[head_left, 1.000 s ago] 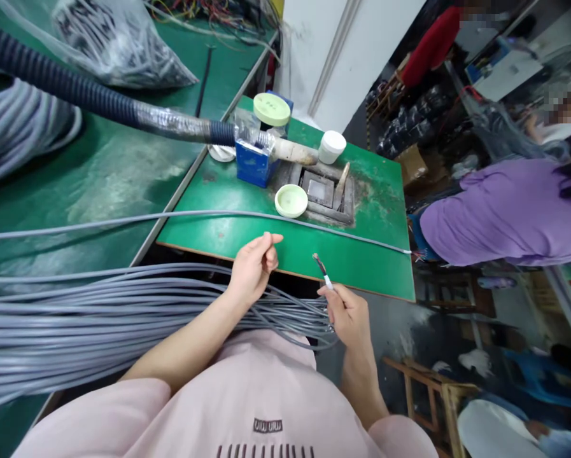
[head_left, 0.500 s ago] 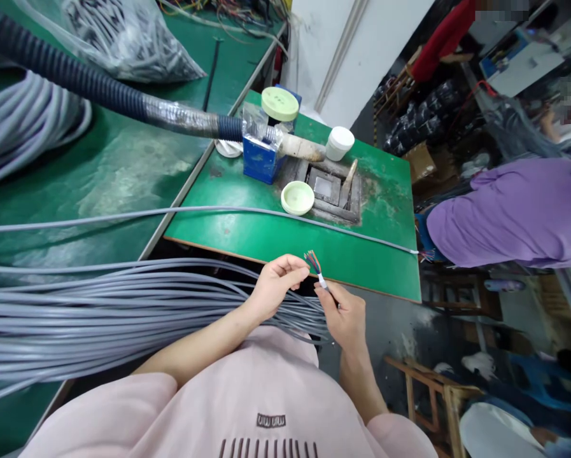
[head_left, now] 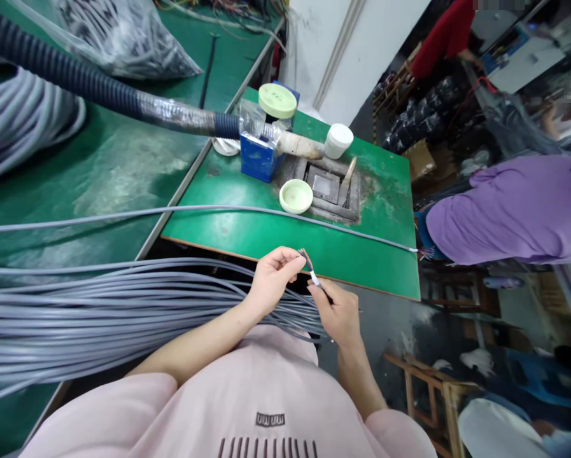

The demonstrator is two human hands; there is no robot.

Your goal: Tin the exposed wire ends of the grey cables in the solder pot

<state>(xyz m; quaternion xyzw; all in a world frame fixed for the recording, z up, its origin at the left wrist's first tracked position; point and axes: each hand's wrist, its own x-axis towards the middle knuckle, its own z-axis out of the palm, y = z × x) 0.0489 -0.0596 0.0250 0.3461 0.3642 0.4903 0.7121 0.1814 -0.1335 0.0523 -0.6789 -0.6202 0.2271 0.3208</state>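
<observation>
My right hand (head_left: pixel 337 310) is closed around the end of a grey cable (head_left: pixel 315 278), just below a white band where the jacket stops. Thin coloured wires (head_left: pixel 307 259) fan out above that band. The thumb and fingers of my left hand (head_left: pixel 276 275) pinch the tips of these wires. Just behind and below my hands runs a thick bundle of grey cables (head_left: pixel 123 312), spreading to the left. Another single grey cable (head_left: pixel 247 208) lies across the green table (head_left: pixel 218 229), its stripped end at the right edge.
A soldering pot (head_left: pixel 326 186) is set in the table, with a pale green dish (head_left: pixel 296 196) beside it. Nearby stand a white tub (head_left: pixel 338 140) and a blue box (head_left: pixel 258 158) holding a black hose (head_left: pixel 98 83). A person in purple (head_left: pixel 505 210) is at the right.
My left fingers have come onto the wire tips, which stood free of them before. Both hands and the cable end have shifted slightly left.
</observation>
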